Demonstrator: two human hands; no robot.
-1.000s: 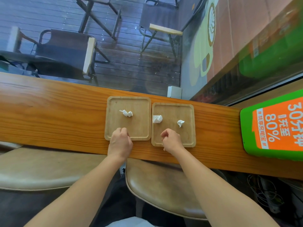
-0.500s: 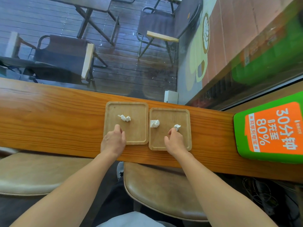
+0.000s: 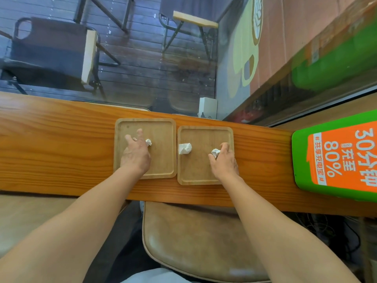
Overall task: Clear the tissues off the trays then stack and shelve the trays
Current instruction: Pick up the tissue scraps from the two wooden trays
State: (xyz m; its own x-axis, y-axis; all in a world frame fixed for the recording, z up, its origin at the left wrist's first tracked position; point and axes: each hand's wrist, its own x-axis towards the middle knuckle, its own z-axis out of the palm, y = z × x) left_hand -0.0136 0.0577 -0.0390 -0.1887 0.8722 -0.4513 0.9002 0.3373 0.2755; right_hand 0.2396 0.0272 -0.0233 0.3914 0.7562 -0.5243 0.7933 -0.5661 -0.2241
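Observation:
Two square wooden trays lie side by side on the wooden counter. My left hand [image 3: 135, 154] reaches over the left tray [image 3: 163, 127], fingers spread on top of a small crumpled tissue [image 3: 148, 142] that is partly hidden beneath them. My right hand [image 3: 224, 162] is over the right tray [image 3: 201, 172], with thumb and fingers curled around a second crumpled tissue [image 3: 215, 153] near the tray's right side. A third, larger tissue [image 3: 185, 148] lies untouched at the right tray's left edge.
The counter [image 3: 61, 150] runs left to right against a window. A green and orange box [image 3: 336, 158] stands on it at the right. A brown padded stool [image 3: 200, 242] is below the counter's near edge. Chairs stand outside the glass.
Both hands moved forward from the trays' near edges onto the trays. The left one now covers its tissue, and the right one has closed around the right-hand tissue.

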